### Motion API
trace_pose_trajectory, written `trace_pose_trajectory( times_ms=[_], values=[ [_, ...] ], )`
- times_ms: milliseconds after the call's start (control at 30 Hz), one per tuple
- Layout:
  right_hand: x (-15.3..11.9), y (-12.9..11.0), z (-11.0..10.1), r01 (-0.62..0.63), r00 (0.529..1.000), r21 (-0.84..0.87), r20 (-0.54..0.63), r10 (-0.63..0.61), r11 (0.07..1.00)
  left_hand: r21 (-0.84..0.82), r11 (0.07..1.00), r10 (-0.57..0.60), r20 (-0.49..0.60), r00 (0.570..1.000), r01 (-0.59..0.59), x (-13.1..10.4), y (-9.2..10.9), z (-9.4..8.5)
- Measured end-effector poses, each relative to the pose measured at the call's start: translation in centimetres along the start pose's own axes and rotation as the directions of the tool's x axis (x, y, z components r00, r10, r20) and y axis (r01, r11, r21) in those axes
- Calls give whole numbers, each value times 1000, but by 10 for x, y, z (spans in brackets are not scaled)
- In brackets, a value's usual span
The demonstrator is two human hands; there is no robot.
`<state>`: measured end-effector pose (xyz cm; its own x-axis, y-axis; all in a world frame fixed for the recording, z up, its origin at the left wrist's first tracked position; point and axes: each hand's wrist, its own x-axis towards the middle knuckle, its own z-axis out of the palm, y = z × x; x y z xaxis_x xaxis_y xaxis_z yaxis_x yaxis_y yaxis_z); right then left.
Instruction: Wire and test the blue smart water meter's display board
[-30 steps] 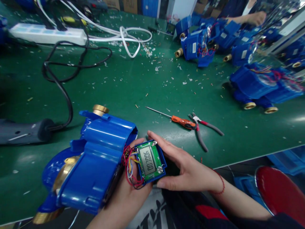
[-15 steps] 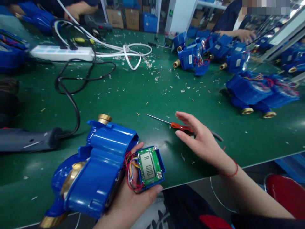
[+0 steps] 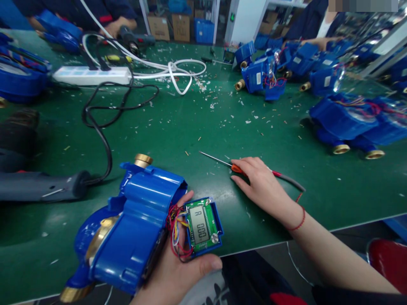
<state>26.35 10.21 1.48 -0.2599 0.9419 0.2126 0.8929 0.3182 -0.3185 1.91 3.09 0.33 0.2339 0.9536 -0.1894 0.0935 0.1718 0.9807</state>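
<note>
My left hand (image 3: 184,271) holds a small display module (image 3: 203,228), a green circuit board with an LCD in a blue case. Red, yellow and white wires run from it to a blue water meter (image 3: 136,220) with brass ends, which lies tilted on the table beside that hand. My right hand (image 3: 260,180) is curled over the orange handle of a screwdriver (image 3: 216,159) lying on the green tabletop. Its thin shaft points left, and the palm hides most of the handle. A red-and-grey cord-like piece (image 3: 289,181) emerges behind the hand.
At left lie a grey corded power tool (image 3: 41,186) and a white power strip (image 3: 92,75) with looped cables. Several blue meters (image 3: 254,76) stand at the back right, with others (image 3: 345,116) nearer. Scraps litter the table (image 3: 178,123). Co-workers' arms (image 3: 116,25) show across it.
My right hand has come down from above the screwdriver, and its fingers now close over the handle. My left hand still holds the display module. The view has shifted slightly.
</note>
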Motion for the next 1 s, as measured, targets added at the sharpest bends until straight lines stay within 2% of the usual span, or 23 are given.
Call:
trace_pose_trajectory(
  times_ms=[133, 267, 400, 467, 533, 633, 733, 800, 900, 1000],
  values=[
    [1, 1, 1, -9, 1000, 3, -4, 9, 1000, 35, 999, 38, 22, 999, -38, 2, 1, -1],
    [1, 0, 1, -4, 1000, 41, -26, 5, 999, 22, 1000, 5, -42, 999, -4, 1, 5, 4],
    [-1, -5, -2, 4, 980, 209, -195, 38, 978, -6, 1000, -4, -74, 997, 4, -2, 8, 8],
    [-3, -9, -4, -21, 969, 356, -222, 106, 934, -2, 1000, 8, -83, 997, -9, -3, 7, 8],
    [-7, -15, -7, -73, 974, 511, -149, 172, 857, 3, 1000, 20, -62, 998, -20, -2, 6, 6],
    [-16, -30, -9, -179, 980, 701, 63, 190, 690, 0, 1000, 22, 11, 1000, -22, -1, 3, 4],
    [-28, -46, -7, -271, 961, 828, 262, 88, 492, -30, 1000, 12, 51, 999, -10, -1, 1, 3],
    [-35, -53, -3, -292, 948, 871, 319, -4, 396, -32, 999, 22, 48, 999, -20, -1, 1, 3],
    [-42, -54, 4, -282, 937, 876, 338, -83, 392, 2, 998, 63, 16, 998, -63, 1, 0, 4],
    [-42, -52, 7, -279, 933, 879, 343, -109, 386, 22, 995, 92, 6, 996, -93, 2, 0, 5]
  ],
)
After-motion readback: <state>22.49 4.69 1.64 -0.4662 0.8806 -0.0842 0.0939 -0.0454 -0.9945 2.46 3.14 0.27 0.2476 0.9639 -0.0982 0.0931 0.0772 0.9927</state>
